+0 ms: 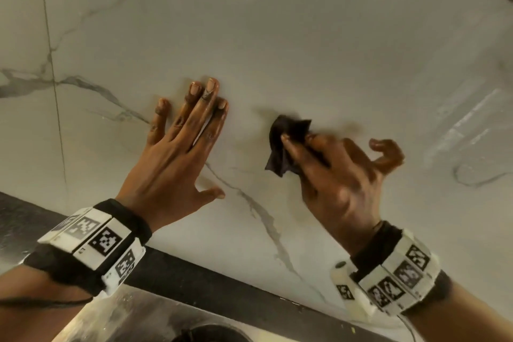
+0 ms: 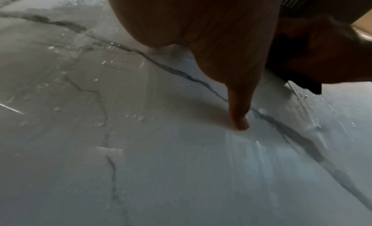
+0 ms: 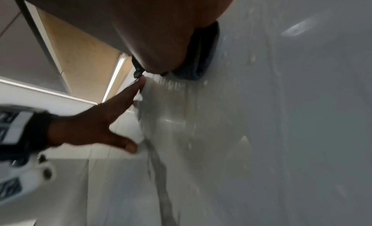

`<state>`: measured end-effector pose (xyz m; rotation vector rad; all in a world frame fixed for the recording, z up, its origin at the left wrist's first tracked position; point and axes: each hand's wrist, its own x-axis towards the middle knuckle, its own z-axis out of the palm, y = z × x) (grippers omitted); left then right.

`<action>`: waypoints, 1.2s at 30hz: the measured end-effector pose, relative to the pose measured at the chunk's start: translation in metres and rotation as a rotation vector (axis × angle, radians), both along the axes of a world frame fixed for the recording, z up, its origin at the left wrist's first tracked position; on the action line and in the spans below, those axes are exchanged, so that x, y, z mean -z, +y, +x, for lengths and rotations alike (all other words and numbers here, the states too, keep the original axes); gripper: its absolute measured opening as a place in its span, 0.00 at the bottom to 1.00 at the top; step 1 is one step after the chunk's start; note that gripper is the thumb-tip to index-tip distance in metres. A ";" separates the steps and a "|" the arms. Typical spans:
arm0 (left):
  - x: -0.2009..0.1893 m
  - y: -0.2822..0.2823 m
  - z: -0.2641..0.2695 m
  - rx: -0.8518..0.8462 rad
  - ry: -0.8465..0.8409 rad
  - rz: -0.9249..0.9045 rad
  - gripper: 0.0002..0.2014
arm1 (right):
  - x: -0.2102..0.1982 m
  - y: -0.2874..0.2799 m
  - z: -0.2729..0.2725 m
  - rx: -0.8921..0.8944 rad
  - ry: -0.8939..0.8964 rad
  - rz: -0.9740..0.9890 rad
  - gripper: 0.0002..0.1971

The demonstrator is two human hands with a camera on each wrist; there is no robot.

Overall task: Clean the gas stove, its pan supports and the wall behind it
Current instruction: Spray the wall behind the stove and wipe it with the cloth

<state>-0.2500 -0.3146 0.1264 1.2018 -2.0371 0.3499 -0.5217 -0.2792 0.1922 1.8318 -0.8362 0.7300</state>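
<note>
The wall (image 1: 305, 36) behind the stove is white marble-look tile with grey veins, wet in streaks. My left hand (image 1: 180, 141) lies flat on it with straight, spread fingers. A short way to its right, my right hand (image 1: 333, 169) presses a small dark cloth (image 1: 286, 141) against the wall, fingers curled on it and the little finger lifted. In the left wrist view my thumb (image 2: 239, 115) touches the wet tile (image 2: 141, 150), and the cloth (image 2: 298, 80) shows at the right edge. The right wrist view shows the cloth (image 3: 203, 54) under my palm and my left hand (image 3: 100, 126) beside it.
A dark strip (image 1: 208, 283) runs along the foot of the wall. Below it lies the steel stove top (image 1: 125, 314) with a dark burner (image 1: 211, 334) at the bottom edge. A tile joint (image 1: 52, 78) runs down the wall at the left.
</note>
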 end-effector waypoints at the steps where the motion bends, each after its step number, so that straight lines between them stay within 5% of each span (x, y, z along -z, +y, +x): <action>1: 0.000 0.001 -0.001 0.005 0.008 0.000 0.72 | 0.007 0.000 0.003 -0.009 0.005 0.020 0.14; 5: -0.006 0.004 -0.003 0.029 0.018 -0.038 0.68 | 0.071 0.012 -0.006 0.048 0.296 0.228 0.19; 9: -0.018 0.005 0.003 0.085 0.017 -0.060 0.66 | 0.070 0.013 -0.007 0.095 0.417 0.317 0.24; 14: -0.029 0.002 0.002 0.086 -0.013 -0.069 0.67 | -0.027 -0.001 0.007 -0.030 0.101 0.072 0.17; 18: -0.039 0.002 -0.007 0.086 0.004 -0.064 0.72 | -0.140 -0.020 0.020 0.058 -0.104 -0.236 0.18; 20: -0.040 0.003 -0.010 0.087 0.022 -0.055 0.73 | -0.159 -0.024 0.026 0.091 -0.205 -0.275 0.20; 29: -0.040 0.002 -0.006 0.109 -0.012 -0.057 0.69 | 0.015 0.002 0.021 0.075 -0.023 0.192 0.23; 36: -0.054 0.000 -0.030 0.065 -0.017 -0.059 0.80 | -0.051 -0.009 0.068 0.123 -0.304 0.029 0.24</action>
